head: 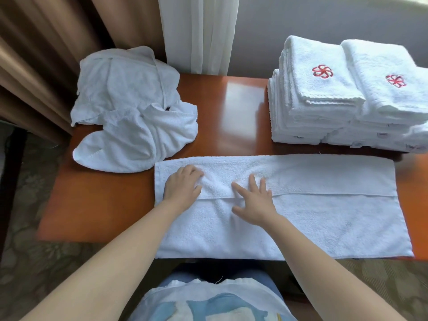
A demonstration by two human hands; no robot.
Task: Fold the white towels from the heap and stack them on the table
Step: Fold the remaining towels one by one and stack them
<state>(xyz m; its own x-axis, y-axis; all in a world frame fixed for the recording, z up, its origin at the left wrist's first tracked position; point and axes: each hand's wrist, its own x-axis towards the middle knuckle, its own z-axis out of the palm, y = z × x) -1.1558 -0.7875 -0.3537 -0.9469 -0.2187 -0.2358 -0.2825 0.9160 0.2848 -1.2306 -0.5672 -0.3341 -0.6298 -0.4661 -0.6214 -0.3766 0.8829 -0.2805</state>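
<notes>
- The two side-by-side stacks of folded white terry towels with red embroidered pinwheel emblems (324, 93) are sitting at the far right of the glossy reddish-brown wooden table (243, 112). The right-hand stack is being cut off by the frame edge, so its full width is not showing.
- The lower towels in those stacks are blurring together, and counting them is not possible.
- The heap of crumpled white towels (129, 107) is lying at the table's far left corner. Its layers are overlapping, so how many pieces it holds is unclear.
- The long white terry towel (324, 216) is lying spread flat across the near half of the table. A hemmed edge is running along its middle, and its near edge is lying along the table's front edge.
- The left hand (183, 186) is resting on the towel near its left end. Its fingers are bending down into the pile and their tips are hidden, so whether it is pinching a wrinkle or only pressing cannot be told.
- The right hand (253, 200) is lying palm down just beside it, straddling the hemmed edge, with its fingers straight and fanned apart, pressing on the cloth and holding nothing.
- Brown pleated curtains (34, 54) and a sheer white curtain (199, 31) are hanging behind the table, their tops running out of frame.
</notes>
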